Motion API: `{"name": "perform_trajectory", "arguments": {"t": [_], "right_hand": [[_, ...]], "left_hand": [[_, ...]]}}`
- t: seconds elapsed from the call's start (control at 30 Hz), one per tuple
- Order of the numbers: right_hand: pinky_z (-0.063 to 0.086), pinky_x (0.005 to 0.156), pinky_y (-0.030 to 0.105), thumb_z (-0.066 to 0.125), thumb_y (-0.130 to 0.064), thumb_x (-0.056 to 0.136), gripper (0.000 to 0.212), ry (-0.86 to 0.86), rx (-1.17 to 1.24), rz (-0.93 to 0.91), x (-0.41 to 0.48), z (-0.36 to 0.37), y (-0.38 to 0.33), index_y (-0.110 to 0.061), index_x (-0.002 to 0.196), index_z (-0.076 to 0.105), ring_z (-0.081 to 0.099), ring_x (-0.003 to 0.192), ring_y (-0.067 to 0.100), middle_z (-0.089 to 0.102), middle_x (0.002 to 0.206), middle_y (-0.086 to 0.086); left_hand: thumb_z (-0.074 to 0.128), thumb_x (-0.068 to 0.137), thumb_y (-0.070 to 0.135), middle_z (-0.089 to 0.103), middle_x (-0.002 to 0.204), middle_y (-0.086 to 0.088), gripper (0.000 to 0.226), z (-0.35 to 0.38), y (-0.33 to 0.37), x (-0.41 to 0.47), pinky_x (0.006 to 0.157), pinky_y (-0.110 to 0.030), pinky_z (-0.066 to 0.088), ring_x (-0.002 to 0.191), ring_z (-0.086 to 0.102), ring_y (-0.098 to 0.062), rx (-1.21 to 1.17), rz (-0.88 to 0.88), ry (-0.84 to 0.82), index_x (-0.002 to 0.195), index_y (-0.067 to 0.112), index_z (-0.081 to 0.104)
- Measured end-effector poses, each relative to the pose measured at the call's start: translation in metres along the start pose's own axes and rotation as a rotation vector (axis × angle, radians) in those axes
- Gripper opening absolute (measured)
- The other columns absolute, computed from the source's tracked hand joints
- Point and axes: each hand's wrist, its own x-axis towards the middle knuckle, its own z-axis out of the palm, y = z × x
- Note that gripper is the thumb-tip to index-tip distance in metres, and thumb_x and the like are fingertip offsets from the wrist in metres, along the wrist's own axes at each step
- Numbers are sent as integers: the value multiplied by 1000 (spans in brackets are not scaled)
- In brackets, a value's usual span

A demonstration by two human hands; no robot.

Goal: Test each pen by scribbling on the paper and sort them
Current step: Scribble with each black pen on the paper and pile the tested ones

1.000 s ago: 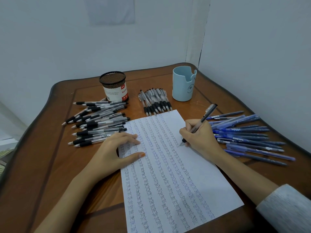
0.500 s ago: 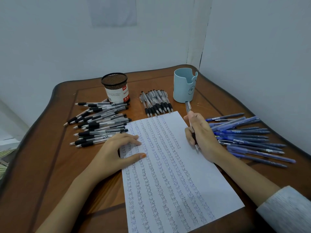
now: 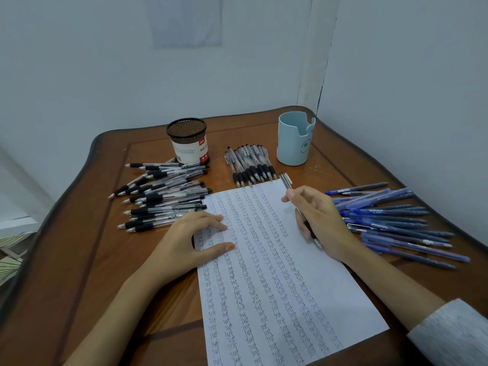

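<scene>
Pen (image 3: pixel 286 182) under test is a light, stiff plastic stick. Its barrel looks smooth and apt to slip, while the darker collar near the tip seems rubbery, so that collar is the place to hold it for writing. Dropping it would probably do no harm.

The right grip (image 3: pixel 320 223) has its fingers curled round the pen. The barrel runs under them, the clicker end poking out past the index fingertip and the tip pointing back toward the person at the heel of the hand. This is a carrying hold, not a writing one, so I judge the pen is on its way to a pile. The hand hangs over the right part of the paper (image 3: pixel 277 291), wrist low, forearm coming in from the lower right; whether it touches the sheet I cannot tell.

The left grip (image 3: pixel 190 239) lies spread and flat, pressing the paper's left edge to the tabletop (image 3: pixel 79 260).

Blue pens (image 3: pixel 390 220) lie just right of the right grip, black pens (image 3: pixel 163 196) left of the left grip.
</scene>
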Motion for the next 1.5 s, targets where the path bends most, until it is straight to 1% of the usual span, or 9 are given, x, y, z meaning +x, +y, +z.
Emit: {"name": "perform_trajectory", "arguments": {"t": [0.13,0.23,0.37,0.67,0.87,1.13,1.27,1.37,1.5], "right_hand": [[36,41,25,54,-32,95,23,15,8,44,1,1,0,-9,99,57,38,38,14,48,45,2],[34,42,27,46,-15,100,12,19,82,65,1,0,1,-7,104,54,38,40,14,45,48,3],[41,43,24,46,0,96,28,14,117,98,1,-1,0,-18,117,54,44,43,13,48,51,7],[31,38,21,22,-17,104,39,13,62,93,4,-1,1,-16,119,57,31,38,9,37,43,1],[27,36,23,26,-17,103,33,7,29,77,2,-1,1,-11,107,58,26,34,11,33,41,2],[27,35,18,31,-18,102,31,1,-18,105,3,-3,0,-9,83,53,27,31,10,37,38,1],[27,34,17,40,-34,85,30,-36,25,136,2,-3,-3,-7,80,52,28,30,12,38,38,2],[26,33,17,41,-25,92,24,-6,51,193,6,-1,-7,-9,84,57,29,30,7,38,39,-5],[34,40,18,34,-6,95,33,-25,-21,280,30,2,-24,-5,110,64,41,46,11,55,55,7]], "left_hand": [[66,72,66,61,118,24,41,0,0,-1,99,-36,44,115,52,3,-4,3,4,102,38,68],[66,72,65,61,118,23,41,1,0,-1,99,-35,44,115,53,2,0,9,5,103,37,68],[65,72,67,61,119,23,44,0,-1,0,99,-34,44,115,52,3,4,2,-1,103,37,69],[64,72,67,61,119,23,44,0,-1,0,98,-29,43,115,52,4,2,8,-3,103,37,68],[65,72,66,61,117,25,42,0,0,0,94,-18,40,114,52,6,6,15,-3,102,37,68],[65,73,64,61,116,24,44,-1,2,-1,94,-17,39,114,52,7,16,23,-6,103,33,69],[64,73,65,61,116,24,45,-1,2,0,94,-18,39,114,51,7,13,20,-7,103,33,69],[64,73,66,61,116,25,46,-1,1,0,95,-18,40,115,51,8,4,15,-8,104,32,69],[64,73,67,60,117,25,47,0,-1,0,96,-25,43,114,52,4,8,6,-8,105,33,69]]}}
